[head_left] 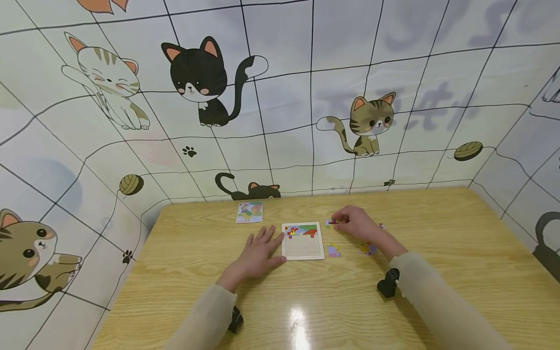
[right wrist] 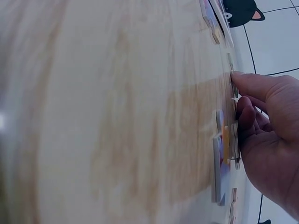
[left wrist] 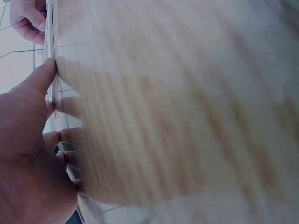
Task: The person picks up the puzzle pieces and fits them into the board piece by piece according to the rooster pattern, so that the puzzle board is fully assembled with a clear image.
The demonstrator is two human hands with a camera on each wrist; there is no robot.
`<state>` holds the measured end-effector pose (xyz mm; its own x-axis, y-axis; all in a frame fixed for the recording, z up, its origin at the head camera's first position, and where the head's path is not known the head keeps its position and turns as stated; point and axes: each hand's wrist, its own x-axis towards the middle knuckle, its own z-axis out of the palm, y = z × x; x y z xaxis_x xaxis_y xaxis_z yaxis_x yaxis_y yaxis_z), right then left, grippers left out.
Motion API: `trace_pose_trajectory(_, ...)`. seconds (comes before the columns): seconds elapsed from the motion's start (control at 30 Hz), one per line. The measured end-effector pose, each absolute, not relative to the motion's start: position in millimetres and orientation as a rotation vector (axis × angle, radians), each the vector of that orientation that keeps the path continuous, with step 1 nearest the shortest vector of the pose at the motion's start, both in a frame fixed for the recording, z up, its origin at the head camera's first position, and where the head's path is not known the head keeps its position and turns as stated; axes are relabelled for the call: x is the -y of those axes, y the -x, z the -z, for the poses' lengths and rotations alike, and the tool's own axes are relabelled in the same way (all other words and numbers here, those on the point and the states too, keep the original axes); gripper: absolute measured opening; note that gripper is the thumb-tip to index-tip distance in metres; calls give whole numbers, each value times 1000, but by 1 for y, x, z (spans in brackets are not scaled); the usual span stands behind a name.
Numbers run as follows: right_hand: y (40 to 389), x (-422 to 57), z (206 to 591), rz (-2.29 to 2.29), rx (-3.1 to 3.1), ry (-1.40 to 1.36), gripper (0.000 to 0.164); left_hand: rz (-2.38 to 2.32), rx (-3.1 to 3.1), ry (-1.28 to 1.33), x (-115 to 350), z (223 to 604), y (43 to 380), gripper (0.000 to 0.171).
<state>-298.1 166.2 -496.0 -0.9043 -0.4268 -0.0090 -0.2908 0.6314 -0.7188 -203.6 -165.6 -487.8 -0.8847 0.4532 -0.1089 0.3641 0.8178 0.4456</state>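
Note:
A white-rimmed jigsaw tray (head_left: 303, 248) lies on the table, its upper part filled with a colourful picture and its lower part bare. My left hand (head_left: 258, 253) rests flat with fingers spread, the thumb and index finger touching the tray's left edge; in the left wrist view the thumb (left wrist: 42, 77) meets that edge. Right of the tray, my right hand (head_left: 356, 223) pinches a small puzzle piece (head_left: 328, 222) low at the tabletop. Its fingers partly hide the piece. Below that hand lie a purple-and-yellow piece (head_left: 334, 251) and more pieces (head_left: 367, 249) by the wrist.
A picture card (head_left: 250, 212) lies at the table's back, left of the tray. Another piece (head_left: 382, 226) shows partly behind the right wrist. The wooden table (head_left: 197, 272) meets a wall (head_left: 288, 146) printed with cats.

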Motion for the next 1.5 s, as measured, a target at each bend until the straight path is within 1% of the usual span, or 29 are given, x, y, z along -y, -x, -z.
trace_pose_trajectory(0.17,299,-165,495,1174,-2639,559,19,-620,-2795,-636,166,487,204,67)
trace_pose_trajectory(0.3,298,-166,495,1208,-2613,538,19,-624,-2792,-643,166,488,204,68)
trace_pose_trajectory(0.43,298,-167,494,1223,-2600,541,17,-629,-2790,-651,166,488,204,68)
trace_pose_trajectory(0.77,299,-170,487,1257,-2560,604,7,-612,-2791,-647,166,490,205,68)
trace_pose_trajectory(0.9,297,-168,485,1293,-2555,602,7,-614,-2789,-659,167,489,204,68)
trace_pose_trajectory(1.23,282,-134,487,1489,-2379,677,13,-640,-2794,-682,168,491,204,68)
trace_pose_trajectory(1.5,270,-102,490,1501,-2373,574,14,-607,-2799,-647,167,490,205,68)
